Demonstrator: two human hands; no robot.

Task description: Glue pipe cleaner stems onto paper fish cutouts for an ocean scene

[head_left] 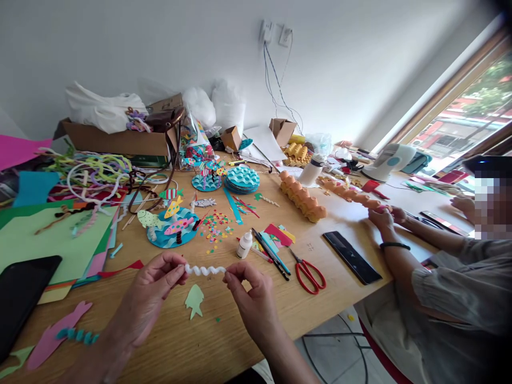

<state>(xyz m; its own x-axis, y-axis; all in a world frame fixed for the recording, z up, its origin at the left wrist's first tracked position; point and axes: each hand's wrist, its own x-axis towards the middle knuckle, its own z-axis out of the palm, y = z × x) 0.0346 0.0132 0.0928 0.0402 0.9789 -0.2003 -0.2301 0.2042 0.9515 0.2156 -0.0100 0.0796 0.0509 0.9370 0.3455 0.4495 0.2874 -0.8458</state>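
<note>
A white coiled pipe cleaner [205, 270] is stretched level between my two hands above the table. My left hand [158, 282] pinches one end between thumb and fingertips, and my right hand [252, 296] pinches the other. Just below lies a pale green paper fish [194, 301], flat on the wood. Beyond my hands stands a blue paper disc with waves [160, 237], carrying several paper fish. A small white glue bottle [244, 244] stands upright past my right hand. Near my left forearm lie a pink paper fish [60, 333] and a teal coiled pipe cleaner [78, 335].
Red-handled scissors [310, 274], pens [270, 253] and a dark phone [352, 257] lie to the right. Coloured paper sheets [52, 234] and a pile of pipe cleaners [100, 176] cover the left. A co-worker's hands [384, 218] hold an orange egg-carton strip [352, 193].
</note>
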